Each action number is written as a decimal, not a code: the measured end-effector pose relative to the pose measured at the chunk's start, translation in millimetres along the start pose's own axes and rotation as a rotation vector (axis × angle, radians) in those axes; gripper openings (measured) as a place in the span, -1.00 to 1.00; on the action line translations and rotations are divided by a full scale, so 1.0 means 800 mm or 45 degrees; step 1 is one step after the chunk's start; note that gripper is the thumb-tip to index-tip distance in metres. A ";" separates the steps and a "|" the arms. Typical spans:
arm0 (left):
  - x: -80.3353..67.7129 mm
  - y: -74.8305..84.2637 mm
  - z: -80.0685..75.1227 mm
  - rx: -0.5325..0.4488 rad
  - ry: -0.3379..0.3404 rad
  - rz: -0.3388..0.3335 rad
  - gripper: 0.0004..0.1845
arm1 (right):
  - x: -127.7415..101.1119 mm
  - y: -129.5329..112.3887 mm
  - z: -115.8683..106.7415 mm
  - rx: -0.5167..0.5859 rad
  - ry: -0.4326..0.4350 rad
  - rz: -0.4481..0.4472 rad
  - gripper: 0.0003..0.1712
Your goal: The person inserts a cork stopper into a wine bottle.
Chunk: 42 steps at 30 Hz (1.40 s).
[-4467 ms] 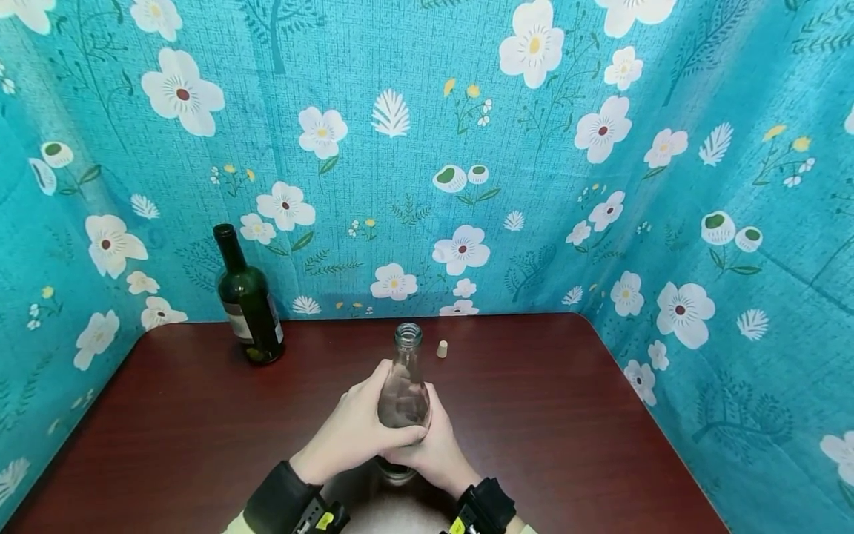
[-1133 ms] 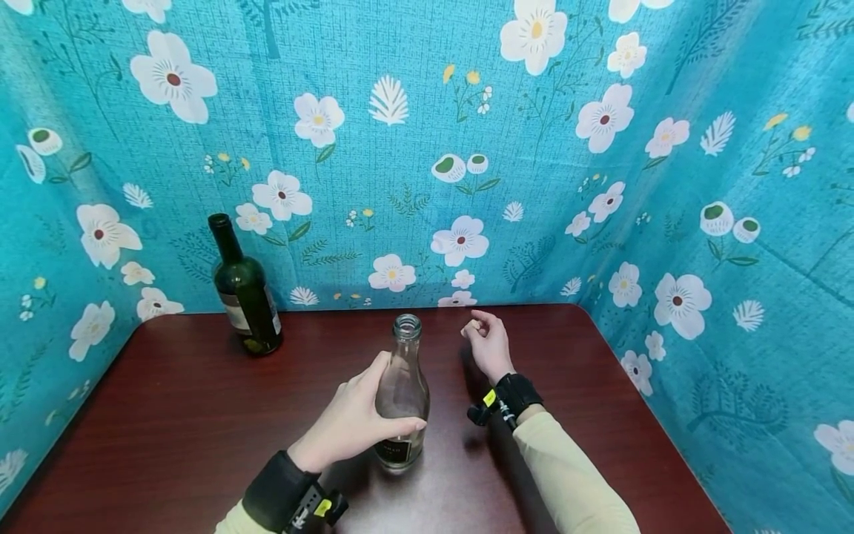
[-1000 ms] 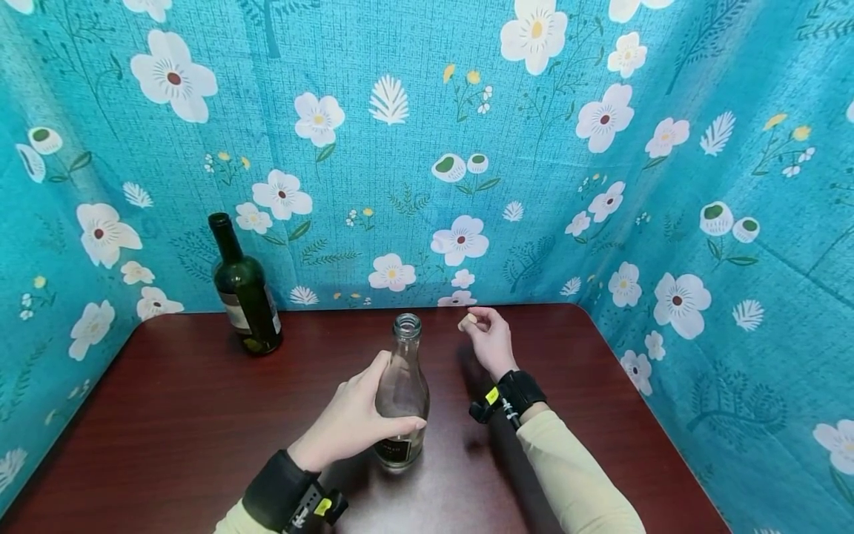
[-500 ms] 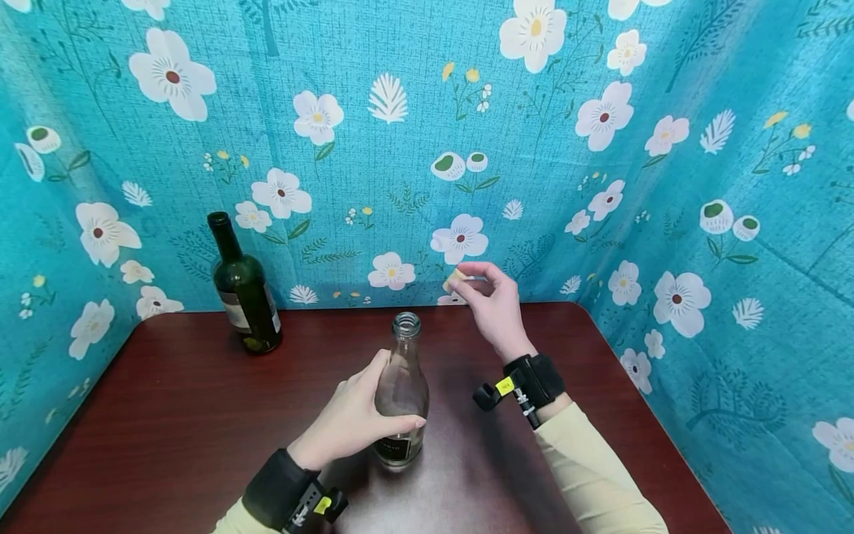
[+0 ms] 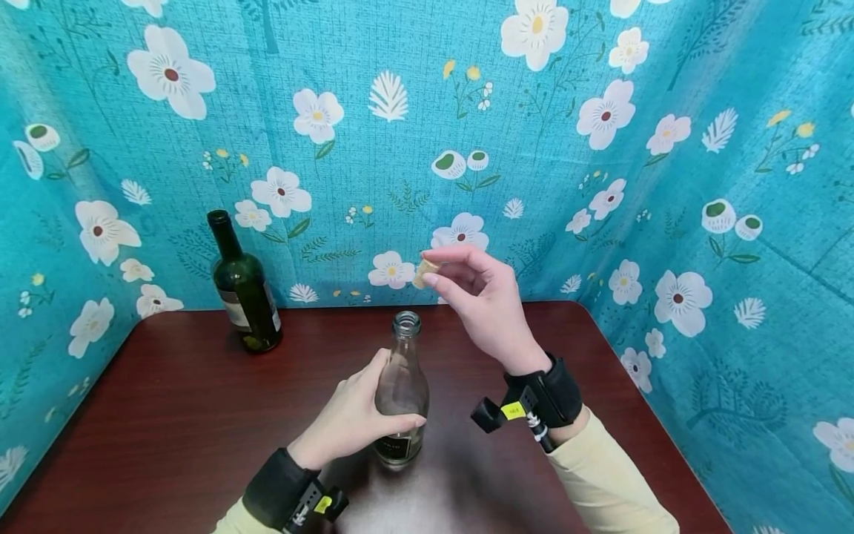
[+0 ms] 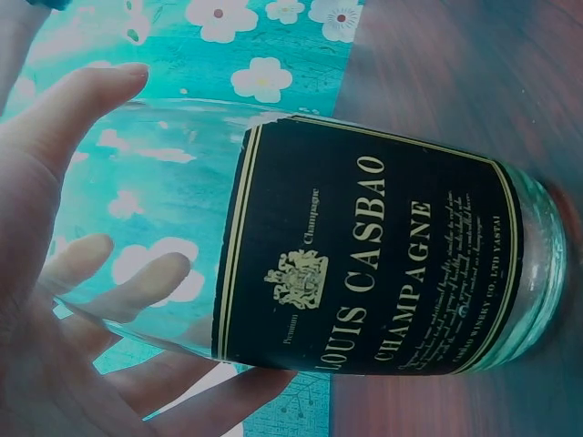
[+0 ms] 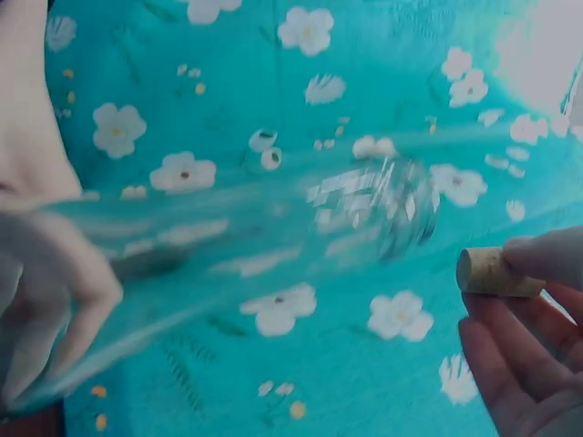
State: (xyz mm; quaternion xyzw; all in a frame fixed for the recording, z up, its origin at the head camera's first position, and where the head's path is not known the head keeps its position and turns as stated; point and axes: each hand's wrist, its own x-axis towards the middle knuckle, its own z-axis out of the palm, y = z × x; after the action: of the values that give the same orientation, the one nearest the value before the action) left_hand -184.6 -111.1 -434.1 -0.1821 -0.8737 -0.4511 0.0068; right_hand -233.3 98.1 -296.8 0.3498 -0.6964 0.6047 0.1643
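Probably a staged recording booth: floral teal curtain (image 5: 373, 148) around a dark-red table (image 5: 167, 415).

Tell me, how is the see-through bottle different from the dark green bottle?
The clear bottle lets you see right through it, while the dark green bottle hides its inside. The left hand grips the clear bottle near the middle of the table; nobody touches the green one, back in the left corner. The clear bottle's label is black; the green one's is pale. Both stand upright with nothing in their mouths; the right hand pinches a cork above the clear one.

head view overhead, wrist views close, sharing clear bottle (image 5: 402, 389)
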 end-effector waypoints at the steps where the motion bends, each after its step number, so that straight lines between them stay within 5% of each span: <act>1: 0.000 0.000 0.000 0.000 0.001 0.005 -0.06 | -0.001 -0.005 0.001 0.003 -0.015 -0.021 -0.68; 8: 0.000 -0.002 0.002 -0.022 0.010 0.024 -0.12 | -0.009 -0.025 0.007 0.025 -0.134 -0.114 -0.64; 17: 0.000 -0.001 0.001 -0.031 0.001 0.016 -0.11 | -0.017 -0.025 0.007 0.008 -0.247 -0.080 -0.65; 32: 0.001 -0.002 0.001 -0.001 0.009 0.040 -0.11 | -0.027 -0.007 0.011 -0.062 -0.308 -0.112 -0.65; 42: 0.000 -0.005 0.000 0.037 0.000 0.061 -0.06 | -0.040 0.009 0.018 -0.186 -0.362 -0.140 -0.27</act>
State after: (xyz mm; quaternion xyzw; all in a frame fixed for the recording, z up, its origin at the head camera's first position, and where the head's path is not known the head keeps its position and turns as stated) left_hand -185.8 -113.0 -437.0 -0.2030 -0.8755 -0.4380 0.0201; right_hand -212.9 94.0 -326.3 0.4566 -0.7346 0.4868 0.1219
